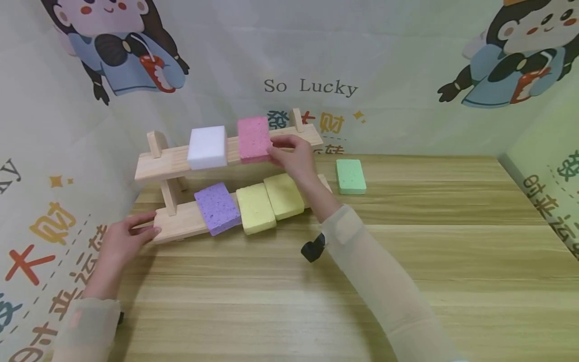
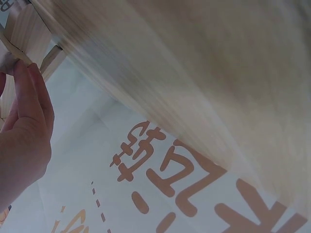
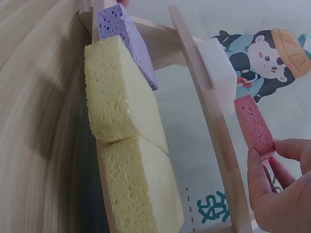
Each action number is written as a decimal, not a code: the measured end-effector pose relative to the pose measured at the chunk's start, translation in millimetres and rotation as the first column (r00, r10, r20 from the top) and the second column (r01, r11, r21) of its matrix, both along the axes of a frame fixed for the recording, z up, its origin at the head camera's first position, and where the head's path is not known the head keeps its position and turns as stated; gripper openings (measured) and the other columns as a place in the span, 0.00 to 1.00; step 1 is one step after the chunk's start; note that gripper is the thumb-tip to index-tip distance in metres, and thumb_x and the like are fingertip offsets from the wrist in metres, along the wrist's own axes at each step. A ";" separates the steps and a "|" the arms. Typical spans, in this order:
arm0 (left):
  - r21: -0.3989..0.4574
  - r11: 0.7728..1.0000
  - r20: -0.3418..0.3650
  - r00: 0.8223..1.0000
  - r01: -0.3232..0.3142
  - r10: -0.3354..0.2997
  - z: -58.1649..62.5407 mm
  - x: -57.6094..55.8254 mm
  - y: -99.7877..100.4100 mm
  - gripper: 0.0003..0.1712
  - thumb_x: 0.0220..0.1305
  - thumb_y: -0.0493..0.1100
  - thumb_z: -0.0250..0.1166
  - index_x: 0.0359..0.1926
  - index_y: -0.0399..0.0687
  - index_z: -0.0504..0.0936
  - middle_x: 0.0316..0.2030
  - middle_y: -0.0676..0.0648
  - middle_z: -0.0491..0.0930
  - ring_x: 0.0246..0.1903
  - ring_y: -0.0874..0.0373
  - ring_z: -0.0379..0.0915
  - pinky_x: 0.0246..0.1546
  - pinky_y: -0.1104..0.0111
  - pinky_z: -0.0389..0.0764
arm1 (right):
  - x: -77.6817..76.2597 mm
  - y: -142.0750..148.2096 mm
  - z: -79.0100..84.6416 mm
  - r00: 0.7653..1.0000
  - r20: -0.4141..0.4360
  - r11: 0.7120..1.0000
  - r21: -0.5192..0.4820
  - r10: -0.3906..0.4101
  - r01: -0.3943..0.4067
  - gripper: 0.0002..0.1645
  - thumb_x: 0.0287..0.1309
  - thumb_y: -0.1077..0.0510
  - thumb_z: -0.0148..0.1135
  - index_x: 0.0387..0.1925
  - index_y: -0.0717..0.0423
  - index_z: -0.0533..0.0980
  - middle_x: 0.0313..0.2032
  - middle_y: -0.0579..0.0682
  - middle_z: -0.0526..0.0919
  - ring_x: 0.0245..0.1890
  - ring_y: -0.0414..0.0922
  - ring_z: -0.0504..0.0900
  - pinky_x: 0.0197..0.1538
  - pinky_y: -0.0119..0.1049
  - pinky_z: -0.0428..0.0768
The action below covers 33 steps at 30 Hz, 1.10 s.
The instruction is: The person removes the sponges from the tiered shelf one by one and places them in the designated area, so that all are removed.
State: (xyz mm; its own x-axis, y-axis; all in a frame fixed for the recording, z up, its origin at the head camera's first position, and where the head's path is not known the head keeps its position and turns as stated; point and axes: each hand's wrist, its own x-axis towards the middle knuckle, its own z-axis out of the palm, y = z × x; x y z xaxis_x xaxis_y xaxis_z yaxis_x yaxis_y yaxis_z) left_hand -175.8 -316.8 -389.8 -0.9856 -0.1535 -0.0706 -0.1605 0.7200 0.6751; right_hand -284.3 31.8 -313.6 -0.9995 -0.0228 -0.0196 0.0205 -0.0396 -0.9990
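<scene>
A two-tier wooden rack (image 1: 177,221) stands on the table. My left hand (image 1: 124,240) pinches the left end of its lower board; the left wrist view shows the fingers (image 2: 30,97) at a wooden edge. On the upper board, my right hand (image 1: 296,157) holds a pink sponge (image 1: 253,140) by its right edge, fingers and thumb on opposite faces in the right wrist view. To the left of it sits a white sponge (image 1: 207,147). A purple sponge (image 1: 217,208) and two yellow sponges (image 1: 256,207) lie along the lower board, the yellow ones touching.
A green sponge (image 1: 350,176) lies on the wood-grain table (image 1: 434,241), right of the rack. Printed cloth (image 1: 398,125) hangs behind the table and at both sides. A small upright (image 1: 296,120) rises near the upper board's right end. A black wrist device (image 1: 313,248) sits under the right sleeve.
</scene>
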 end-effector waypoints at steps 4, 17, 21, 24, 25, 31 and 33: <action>-0.006 1.000 -0.001 1.000 -0.001 0.001 0.1 0.3 0.6 0.30 0.71 0.49 0.61 0.67 0.37 0.72 0.62 0.29 0.74 0.40 0.74 0.76 0.32 0.85 0.72 | 1.1 5.0 0.5 1.000 -0.007 1.000 -0.017 0.000 0.000 0.20 0.61 0.68 0.65 0.55 0.63 0.78 0.54 0.59 0.80 0.42 0.45 0.84 0.47 0.30 0.84; 0.006 1.000 0.010 1.000 -0.023 0.023 0.0 2.0 1.1 0.30 0.71 0.48 0.62 0.68 0.38 0.72 0.63 0.31 0.74 0.46 0.62 0.80 0.32 0.85 0.72 | 4.5 26.3 6.9 0.997 -0.081 1.000 0.009 -0.021 0.022 0.19 0.63 0.66 0.64 0.56 0.62 0.78 0.56 0.58 0.79 0.40 0.42 0.84 0.50 0.33 0.84; 0.006 1.000 0.026 0.999 -0.029 0.029 1.7 -0.3 1.0 0.31 0.72 0.49 0.61 0.69 0.39 0.70 0.64 0.30 0.73 0.56 0.43 0.76 0.32 0.85 0.71 | 5.4 35.4 10.7 0.998 -0.054 0.999 0.007 -0.037 0.037 0.19 0.63 0.66 0.64 0.56 0.62 0.78 0.56 0.57 0.80 0.41 0.43 0.84 0.54 0.38 0.83; 0.000 1.000 0.030 0.999 -0.025 0.025 2.2 -1.0 0.9 0.31 0.72 0.49 0.61 0.69 0.38 0.70 0.64 0.30 0.72 0.57 0.41 0.76 0.32 0.85 0.71 | 6.7 42.9 11.4 0.998 -0.050 0.999 0.020 -0.044 0.045 0.20 0.62 0.66 0.64 0.56 0.63 0.78 0.55 0.58 0.80 0.40 0.42 0.84 0.53 0.37 0.84; 0.000 1.000 0.027 0.999 -0.023 0.023 2.0 -1.0 1.0 0.31 0.72 0.49 0.61 0.69 0.38 0.70 0.64 0.29 0.72 0.57 0.41 0.76 0.32 0.86 0.71 | 7.3 45.4 11.0 0.998 -0.048 0.999 0.017 -0.046 0.047 0.20 0.62 0.67 0.64 0.56 0.63 0.78 0.55 0.57 0.80 0.39 0.41 0.83 0.52 0.37 0.84; 0.004 1.000 0.016 1.000 -0.011 0.011 0.6 0.2 0.7 0.31 0.71 0.49 0.62 0.68 0.37 0.71 0.64 0.29 0.73 0.45 0.64 0.79 0.32 0.86 0.71 | 8.2 61.7 7.3 0.997 -0.044 0.998 0.009 -0.069 0.069 0.20 0.62 0.66 0.64 0.57 0.62 0.78 0.51 0.53 0.80 0.37 0.38 0.83 0.51 0.32 0.84; 0.005 1.000 0.031 0.999 -0.014 0.014 0.0 1.4 0.5 0.32 0.71 0.50 0.61 0.69 0.38 0.70 0.65 0.30 0.71 0.49 0.55 0.80 0.32 0.86 0.71 | 8.4 66.8 6.7 0.997 -0.040 0.997 0.002 -0.073 0.073 0.21 0.62 0.66 0.64 0.57 0.62 0.78 0.52 0.53 0.79 0.37 0.38 0.82 0.50 0.31 0.83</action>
State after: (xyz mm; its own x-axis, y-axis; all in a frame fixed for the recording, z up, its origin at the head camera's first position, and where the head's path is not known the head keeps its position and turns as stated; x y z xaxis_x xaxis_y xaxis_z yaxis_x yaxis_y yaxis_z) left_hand -174.5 -316.4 -389.8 -0.9807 -0.1667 -0.1021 -0.1914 0.7139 0.6736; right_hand -275.9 98.6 -306.9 -0.9985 0.0502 0.0202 -0.0220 -0.0358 -0.9991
